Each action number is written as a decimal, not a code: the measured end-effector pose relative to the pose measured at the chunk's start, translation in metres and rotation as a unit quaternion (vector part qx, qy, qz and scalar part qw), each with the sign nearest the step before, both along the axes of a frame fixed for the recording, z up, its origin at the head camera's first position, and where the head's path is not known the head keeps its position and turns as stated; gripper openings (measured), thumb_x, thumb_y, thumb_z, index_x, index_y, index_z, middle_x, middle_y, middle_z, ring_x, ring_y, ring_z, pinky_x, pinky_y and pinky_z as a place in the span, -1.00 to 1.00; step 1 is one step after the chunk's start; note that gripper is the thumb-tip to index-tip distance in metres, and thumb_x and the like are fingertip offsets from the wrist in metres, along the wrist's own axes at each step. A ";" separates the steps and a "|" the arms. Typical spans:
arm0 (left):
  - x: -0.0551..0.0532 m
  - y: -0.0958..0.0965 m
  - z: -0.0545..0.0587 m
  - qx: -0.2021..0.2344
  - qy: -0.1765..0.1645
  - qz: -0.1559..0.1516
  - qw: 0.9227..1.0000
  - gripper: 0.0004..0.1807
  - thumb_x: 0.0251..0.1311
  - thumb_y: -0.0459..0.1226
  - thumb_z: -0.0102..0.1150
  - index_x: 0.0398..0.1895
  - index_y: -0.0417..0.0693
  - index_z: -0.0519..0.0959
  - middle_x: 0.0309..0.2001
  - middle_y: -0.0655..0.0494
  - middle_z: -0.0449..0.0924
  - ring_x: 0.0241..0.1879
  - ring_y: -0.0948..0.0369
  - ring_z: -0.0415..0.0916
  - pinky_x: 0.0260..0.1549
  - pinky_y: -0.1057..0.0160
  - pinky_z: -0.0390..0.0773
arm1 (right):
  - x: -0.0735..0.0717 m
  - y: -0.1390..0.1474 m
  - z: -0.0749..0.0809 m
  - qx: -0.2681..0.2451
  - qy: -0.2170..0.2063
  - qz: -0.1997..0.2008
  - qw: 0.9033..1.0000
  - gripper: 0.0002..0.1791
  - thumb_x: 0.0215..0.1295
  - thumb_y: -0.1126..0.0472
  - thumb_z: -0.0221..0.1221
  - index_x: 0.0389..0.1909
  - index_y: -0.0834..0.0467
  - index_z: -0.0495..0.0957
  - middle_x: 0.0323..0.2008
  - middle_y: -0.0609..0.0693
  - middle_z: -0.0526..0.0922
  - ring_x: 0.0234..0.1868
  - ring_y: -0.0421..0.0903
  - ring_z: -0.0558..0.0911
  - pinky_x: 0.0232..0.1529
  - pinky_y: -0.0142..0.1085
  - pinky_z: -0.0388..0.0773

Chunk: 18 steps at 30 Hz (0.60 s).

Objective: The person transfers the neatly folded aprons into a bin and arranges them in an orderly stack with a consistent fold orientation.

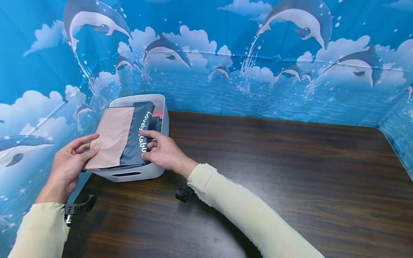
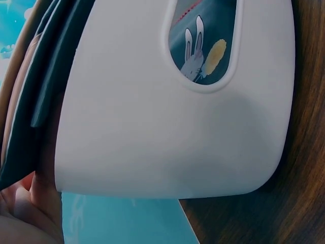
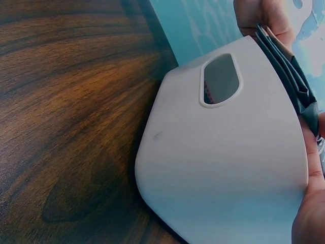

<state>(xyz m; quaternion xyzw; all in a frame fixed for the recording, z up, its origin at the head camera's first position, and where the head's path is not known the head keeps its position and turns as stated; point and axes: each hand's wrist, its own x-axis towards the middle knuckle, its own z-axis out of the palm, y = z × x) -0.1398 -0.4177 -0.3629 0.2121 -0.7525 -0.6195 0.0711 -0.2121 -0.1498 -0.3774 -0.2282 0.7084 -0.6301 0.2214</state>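
A folded cloth (image 1: 112,135), pink on the left and dark teal on the right with white lettering, lies over the top of a white plastic bin (image 1: 147,174). My left hand (image 1: 66,164) grips its left edge, thumb on top and fingers beneath. At the lettered edge, my right hand (image 1: 165,150) pinches the teal part between thumb and fingers. Stacked layers of the cloth (image 2: 25,117) show beside the bin wall in the left wrist view. Through the handle hole, teal fabric with a rabbit print (image 2: 195,61) is visible inside.
Dark cloth with a red-and-white checked piece (image 1: 157,115) shows inside the bin, at its right. The bin stands on the left end of a dark wooden table (image 1: 276,173). A blue dolphin-print curtain (image 1: 208,79) hangs behind and at the left.
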 end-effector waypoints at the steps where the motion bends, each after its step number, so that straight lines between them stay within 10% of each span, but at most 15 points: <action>1: 0.000 0.000 0.000 -0.001 0.000 0.000 1.000 -0.49 0.47 -0.20 0.34 0.45 0.24 0.59 -0.25 0.63 0.73 -0.44 0.41 0.73 -0.43 0.45 0.69 | 0.000 0.000 0.000 0.000 0.000 0.000 1.000 -0.26 0.42 0.40 0.33 0.57 -0.04 0.43 -0.11 0.00 0.70 -0.40 -0.20 0.60 -0.25 -0.47 0.57; 18: 0.000 -0.001 -0.001 0.001 -0.005 0.002 1.000 -0.47 0.47 -0.20 0.34 0.48 0.22 0.57 -0.25 0.64 0.72 -0.43 0.41 0.74 -0.41 0.45 0.69 | 0.001 -0.001 -0.001 0.003 0.000 -0.003 1.000 -0.27 0.43 0.38 0.34 0.57 -0.06 0.44 -0.06 0.01 0.68 -0.43 -0.17 0.60 -0.24 -0.47 0.60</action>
